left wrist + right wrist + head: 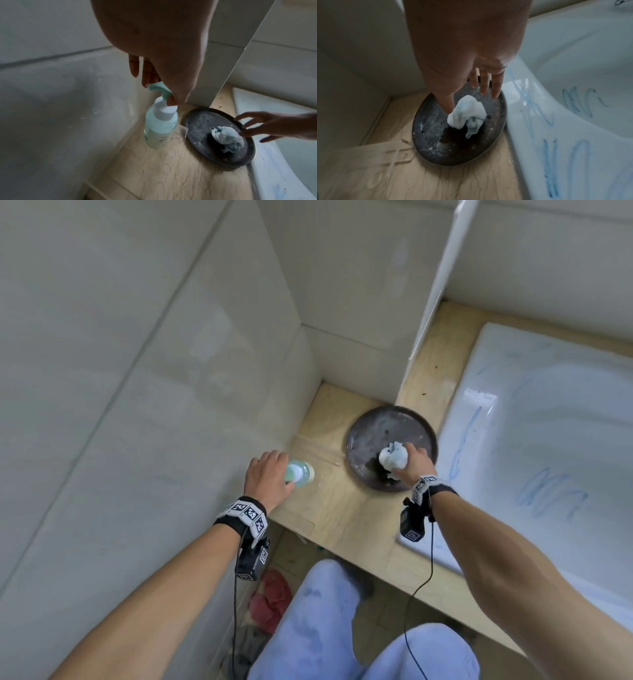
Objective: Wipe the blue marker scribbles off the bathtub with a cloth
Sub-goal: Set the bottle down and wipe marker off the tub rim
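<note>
A crumpled pale blue-white cloth (pixel 394 457) (pixel 226 139) (pixel 467 115) lies on a dark round plate (pixel 373 422) (pixel 200 121) (pixel 433 148) on the wooden ledge. My right hand (pixel 409 460) (pixel 248 128) (pixel 469 101) hovers just over it with fingers spread and straight; the thumb tip touches the cloth. My left hand (pixel 270 474) (pixel 159 93) grips the pump head of a clear bottle of pale green liquid (pixel 303 472) (pixel 159 129). The white bathtub (pixel 548 422) (pixel 573 60) on the right carries blue marker scribbles (pixel 551 496) (pixel 551 162) on its rim and inner wall.
The wooden ledge (pixel 342 518) runs between grey wall panels (pixel 137 371) on the left and the tub. A white upright partition (pixel 435 296) stands behind the plate. A clear plastic piece (pixel 393 155) lies on the ledge. A red rag (pixel 270 601) is on the floor by my knees.
</note>
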`<action>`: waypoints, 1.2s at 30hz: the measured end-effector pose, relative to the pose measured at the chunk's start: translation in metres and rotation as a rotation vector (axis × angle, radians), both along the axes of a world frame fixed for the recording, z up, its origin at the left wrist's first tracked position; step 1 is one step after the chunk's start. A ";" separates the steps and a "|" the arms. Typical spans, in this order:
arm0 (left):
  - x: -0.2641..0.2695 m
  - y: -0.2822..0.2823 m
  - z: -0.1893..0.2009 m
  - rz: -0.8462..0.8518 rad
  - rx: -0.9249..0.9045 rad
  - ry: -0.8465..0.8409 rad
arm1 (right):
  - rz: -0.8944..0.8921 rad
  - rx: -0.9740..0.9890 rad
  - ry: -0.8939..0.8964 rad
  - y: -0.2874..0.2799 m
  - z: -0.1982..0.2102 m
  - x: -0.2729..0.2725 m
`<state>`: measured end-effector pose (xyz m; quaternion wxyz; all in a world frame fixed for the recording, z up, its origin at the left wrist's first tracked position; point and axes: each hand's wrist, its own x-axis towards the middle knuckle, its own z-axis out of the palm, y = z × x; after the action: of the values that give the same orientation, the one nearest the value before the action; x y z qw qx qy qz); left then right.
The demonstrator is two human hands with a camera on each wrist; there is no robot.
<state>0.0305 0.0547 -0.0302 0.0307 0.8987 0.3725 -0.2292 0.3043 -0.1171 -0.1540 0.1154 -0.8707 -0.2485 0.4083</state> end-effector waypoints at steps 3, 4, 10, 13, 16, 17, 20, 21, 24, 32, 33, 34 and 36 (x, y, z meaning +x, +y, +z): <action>-0.005 0.003 -0.018 -0.015 -0.023 -0.004 | 0.044 -0.064 -0.059 0.020 -0.035 -0.003; -0.008 0.005 -0.024 -0.016 -0.025 -0.002 | 0.090 -0.089 -0.069 0.022 -0.048 -0.004; -0.025 0.002 -0.050 0.039 -0.034 -0.019 | 0.268 -0.161 -0.221 0.013 -0.109 -0.009; -0.023 -0.005 -0.053 0.043 -0.021 -0.019 | 0.245 -0.120 -0.188 0.014 -0.108 -0.002; -0.016 -0.012 -0.045 0.075 -0.016 -0.004 | 0.075 -0.001 -0.079 0.013 -0.087 0.006; -0.013 -0.015 -0.041 0.077 -0.012 0.000 | -0.049 0.077 -0.051 0.009 -0.078 0.007; 0.002 -0.033 -0.026 0.024 0.006 -0.062 | -0.481 0.312 0.044 -0.022 -0.042 0.010; 0.011 -0.042 -0.022 0.000 0.001 -0.101 | -0.624 0.381 0.112 -0.038 -0.032 0.012; 0.047 -0.076 -0.017 -0.040 -0.090 -0.179 | -0.979 0.528 0.435 -0.092 -0.004 0.019; 0.127 -0.188 -0.105 -0.031 -0.459 -0.143 | -1.096 0.622 0.746 -0.214 -0.006 0.041; 0.129 -0.200 -0.123 -0.042 -0.474 -0.116 | -1.047 0.616 0.680 -0.222 -0.015 0.043; 0.130 -0.211 -0.141 -0.053 -0.483 -0.093 | -0.962 0.603 0.599 -0.228 -0.023 0.044; 0.128 -0.229 -0.172 -0.077 -0.494 -0.069 | -0.756 0.547 0.415 -0.236 -0.043 0.046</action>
<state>0.1588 -0.1747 -0.2024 0.2531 0.8849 0.2694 -0.2835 0.3506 -0.3529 -0.1970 0.5255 -0.7383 0.0144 0.4225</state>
